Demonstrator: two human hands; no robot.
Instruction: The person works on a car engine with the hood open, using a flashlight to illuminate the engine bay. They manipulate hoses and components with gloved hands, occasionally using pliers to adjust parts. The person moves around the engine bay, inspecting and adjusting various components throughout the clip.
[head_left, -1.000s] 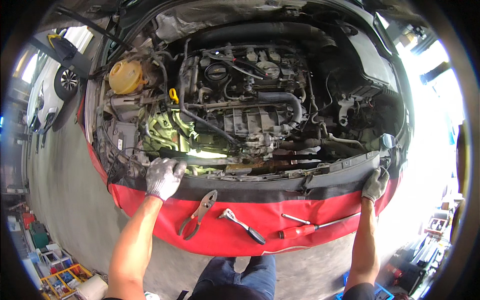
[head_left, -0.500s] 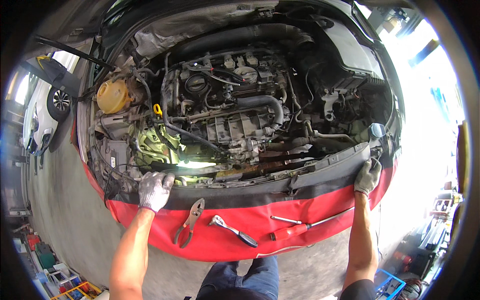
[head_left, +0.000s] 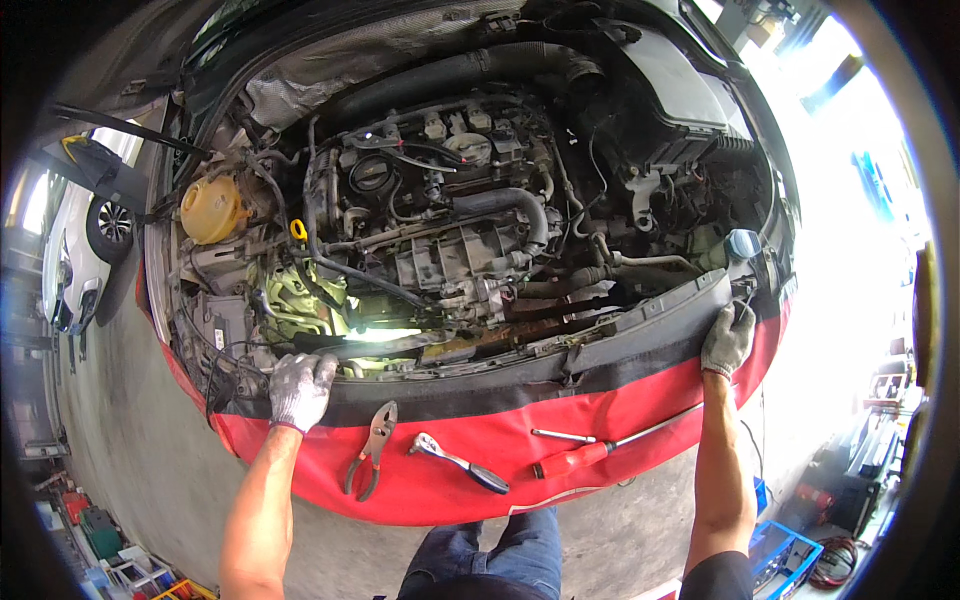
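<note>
Black front panel (head_left: 640, 325) spans engine bay front, gripped both ends.

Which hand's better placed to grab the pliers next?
Left, probably. The left hand rests on the black front panel just above the pliers; the right hand grips the panel's far end.

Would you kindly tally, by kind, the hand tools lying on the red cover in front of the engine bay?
Pliers: 1
Ratchet: 1
Red-handled screwdriver: 1
Thin metal rod: 1
Total: 4, all lying loose on the red cover, between the gloved left hand and right hand.
</note>
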